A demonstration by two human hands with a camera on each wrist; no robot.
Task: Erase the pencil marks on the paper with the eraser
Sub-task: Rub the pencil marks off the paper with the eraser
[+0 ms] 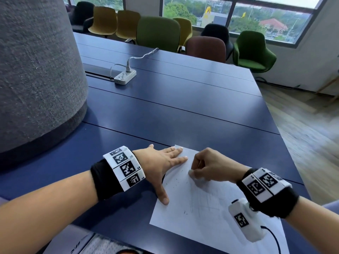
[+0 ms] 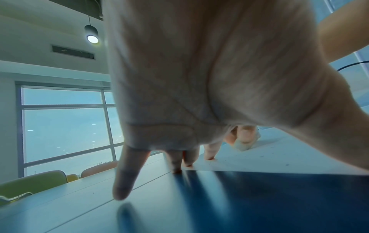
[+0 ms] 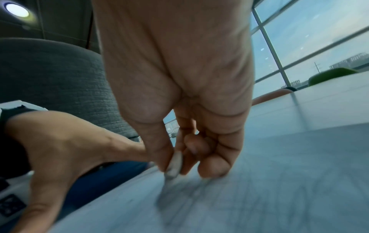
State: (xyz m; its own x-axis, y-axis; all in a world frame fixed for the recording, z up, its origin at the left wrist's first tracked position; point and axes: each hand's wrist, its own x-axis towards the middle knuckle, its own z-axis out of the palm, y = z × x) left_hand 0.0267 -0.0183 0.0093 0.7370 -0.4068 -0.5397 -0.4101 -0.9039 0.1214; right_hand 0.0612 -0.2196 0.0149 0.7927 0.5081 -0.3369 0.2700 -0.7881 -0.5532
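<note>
While left hand (image 1: 161, 165) lies flat on paper (image 1: 211, 213), right hand (image 1: 211, 167) pinches upright eraser (image 3: 175, 164), tip down.

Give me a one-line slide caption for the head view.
Right hand rubs the eraser on the paper while the left hand presses its edge flat.

The bench (image 1: 183, 99) is dark navy blue, crossed by thin black seam lines. On it lies a white paper (image 1: 201, 213) with faint grey pencil marks (image 1: 207, 198) in a grid-like pattern and small dark flecks. The eraser (image 3: 175, 164) is off-white, smudged grey. Both wrist bands (image 1: 126, 168) are white with black square code patterns over black cuffs. The power strip (image 1: 125, 76) near the bench's far left edge is white.
</note>
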